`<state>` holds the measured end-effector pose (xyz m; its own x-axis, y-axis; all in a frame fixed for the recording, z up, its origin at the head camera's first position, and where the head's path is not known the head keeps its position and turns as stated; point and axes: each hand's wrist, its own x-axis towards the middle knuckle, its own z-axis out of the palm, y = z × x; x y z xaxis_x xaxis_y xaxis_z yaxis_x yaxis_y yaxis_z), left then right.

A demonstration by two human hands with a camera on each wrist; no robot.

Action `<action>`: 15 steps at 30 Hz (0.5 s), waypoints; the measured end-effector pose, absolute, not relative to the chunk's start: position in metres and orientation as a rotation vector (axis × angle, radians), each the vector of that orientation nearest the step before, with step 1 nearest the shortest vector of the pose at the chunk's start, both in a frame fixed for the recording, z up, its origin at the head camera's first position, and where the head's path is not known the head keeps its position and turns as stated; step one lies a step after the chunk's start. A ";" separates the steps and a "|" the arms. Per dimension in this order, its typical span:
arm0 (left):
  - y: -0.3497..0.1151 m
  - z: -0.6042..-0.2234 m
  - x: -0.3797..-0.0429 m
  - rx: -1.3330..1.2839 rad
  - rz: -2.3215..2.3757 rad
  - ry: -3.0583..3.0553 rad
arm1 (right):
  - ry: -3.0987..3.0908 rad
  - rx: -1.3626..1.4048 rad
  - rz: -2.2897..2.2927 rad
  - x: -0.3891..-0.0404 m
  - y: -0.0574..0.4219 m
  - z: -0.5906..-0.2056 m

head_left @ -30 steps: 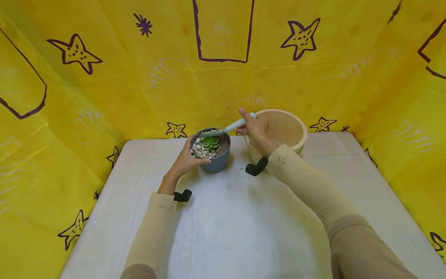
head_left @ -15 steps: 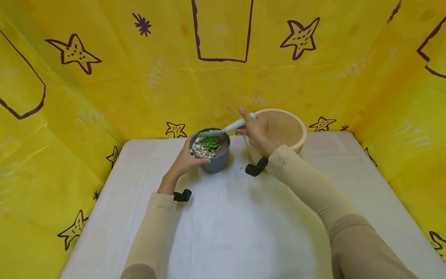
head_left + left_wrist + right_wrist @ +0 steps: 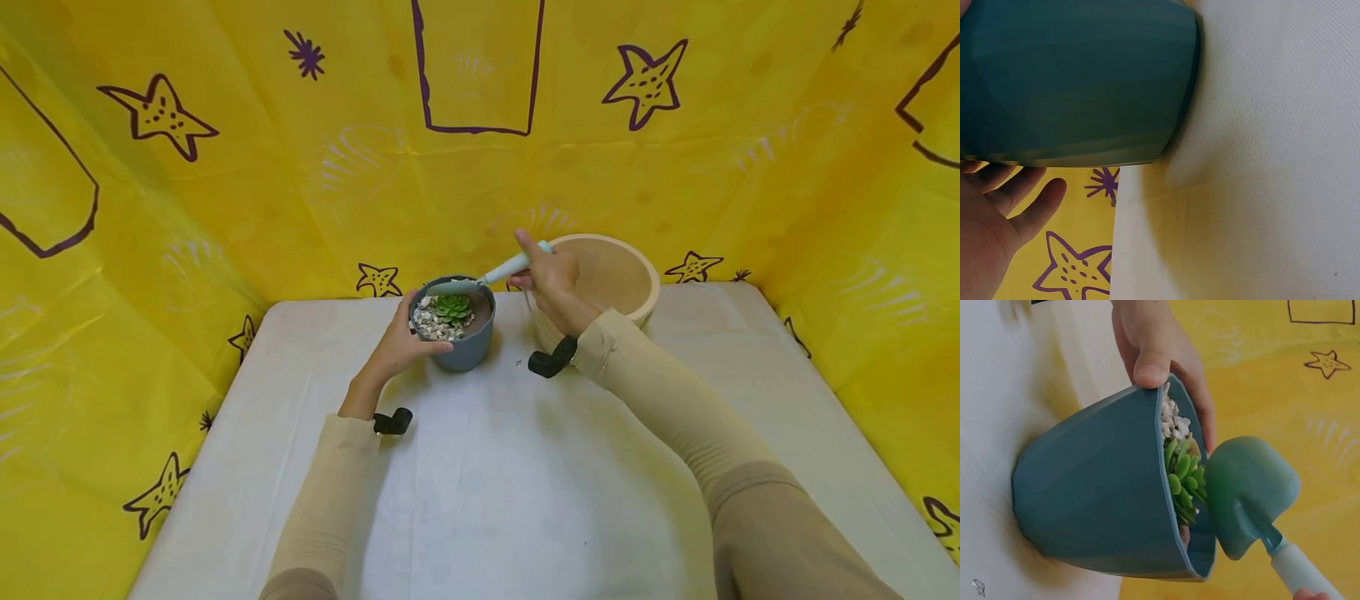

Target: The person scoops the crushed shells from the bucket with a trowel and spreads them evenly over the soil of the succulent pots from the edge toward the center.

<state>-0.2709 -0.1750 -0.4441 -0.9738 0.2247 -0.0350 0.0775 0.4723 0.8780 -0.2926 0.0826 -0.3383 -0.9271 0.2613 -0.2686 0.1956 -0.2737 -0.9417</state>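
A blue-grey flower pot (image 3: 463,357) stands upright at the table's far edge. My left hand (image 3: 396,343) grips it from the left, its thumb over the near rim and its fingers around the far side. White pebbles (image 3: 430,323) cover the left part inside, around a green succulent (image 3: 452,308); bare brown soil shows at the right. My right hand (image 3: 553,273) holds a garden trowel by its pale handle (image 3: 507,267). The trowel's green blade (image 3: 1250,487) lies over the far side of the pot's mouth, behind the succulent. Whether pebbles lie on the blade, I cannot tell.
A large round cream tub (image 3: 651,304) stands right of the pot, partly hidden by my right hand and forearm. One small pebble (image 3: 518,362) lies on the white tabletop (image 3: 480,483) between pot and tub. A yellow patterned curtain (image 3: 480,183) rises directly behind the table.
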 end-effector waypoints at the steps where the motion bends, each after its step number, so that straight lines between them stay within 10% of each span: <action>1: -0.175 -0.444 -0.271 0.266 1.520 2.567 | -1.860 -0.591 2.409 -0.293 0.083 -0.338; 15: -0.175 -0.444 -0.271 0.255 1.523 2.562 | -1.839 -0.587 2.375 -0.291 0.088 -0.339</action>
